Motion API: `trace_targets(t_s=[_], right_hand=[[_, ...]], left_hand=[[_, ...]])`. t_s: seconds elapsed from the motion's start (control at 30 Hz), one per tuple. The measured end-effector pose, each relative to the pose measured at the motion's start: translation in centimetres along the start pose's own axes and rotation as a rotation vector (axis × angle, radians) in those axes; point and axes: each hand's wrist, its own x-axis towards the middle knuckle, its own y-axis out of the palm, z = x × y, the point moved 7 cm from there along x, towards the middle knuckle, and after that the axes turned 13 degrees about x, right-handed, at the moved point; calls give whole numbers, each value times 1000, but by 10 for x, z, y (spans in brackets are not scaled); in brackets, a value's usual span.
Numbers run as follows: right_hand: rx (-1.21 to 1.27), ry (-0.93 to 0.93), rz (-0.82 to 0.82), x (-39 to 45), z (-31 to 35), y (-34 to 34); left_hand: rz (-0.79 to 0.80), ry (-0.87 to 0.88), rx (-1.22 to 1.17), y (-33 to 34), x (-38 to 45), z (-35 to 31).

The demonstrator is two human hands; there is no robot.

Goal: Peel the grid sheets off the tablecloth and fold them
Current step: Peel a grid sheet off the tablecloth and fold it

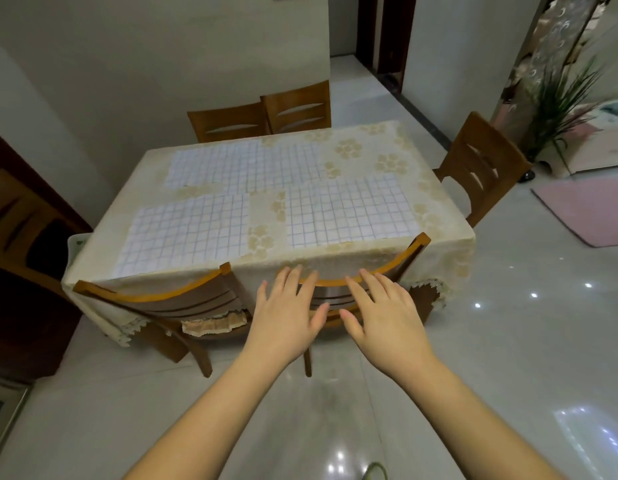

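A person's left hand [289, 313] and right hand [380, 315] reach palms down, fingers [293, 275] spread, over the curved back of a wooden chair [387, 265] pushed against a surface draped in a floral tablecloth [366, 147], where three grid sheets [349, 211] lie flat

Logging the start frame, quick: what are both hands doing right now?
Left hand: open, fingers straight, holding nothing.
Right hand: open, fingers straight, holding nothing.
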Motion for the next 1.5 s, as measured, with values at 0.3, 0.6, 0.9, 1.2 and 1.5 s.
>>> trace_targets(t_s=[0.3, 0.6, 0.9, 1.2, 1.5], right_hand=[[23, 24, 60, 70, -36, 7], [-11, 4, 96, 156, -43, 31], [-25, -30, 229, 279, -35, 65], [-18, 32, 299, 330, -42, 100], [-23, 69, 381, 351, -91, 123]], left_hand=[[68, -46, 7, 20, 75, -1], [94, -73, -75, 51, 156, 34], [149, -79, -311, 105, 263, 90], [59, -45, -220, 134, 320, 123], [76, -68, -373, 178, 341, 112]])
